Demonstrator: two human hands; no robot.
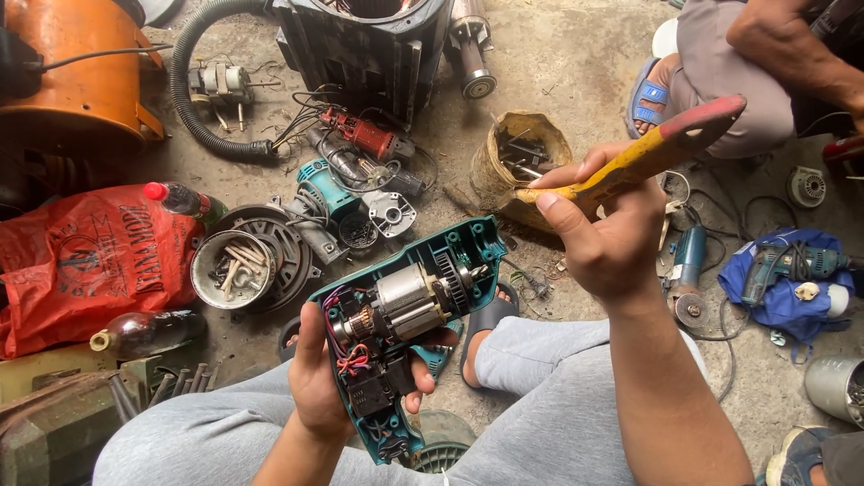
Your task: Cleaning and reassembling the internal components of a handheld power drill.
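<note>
Left hand (319, 382) wrapped round open teal drill half-shell (405, 324), lower centre of frame; right hand (607, 238) closed on yellow-handled tool (648, 153), centre right; risk: loose motor (409, 301) tipping out if shell tilts; thumb near wiring.

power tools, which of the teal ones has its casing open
The drill in the left hand, with motor and wires bared. The ones on the floor by the bowl and on the blue cloth stay closed.

Single head view, worn on person's head, facing steeply down over lap onto concrete floor (576, 54). Close to hands (612, 243); open drill (405, 315) mid-frame, clutter beyond it. No second view.
</note>
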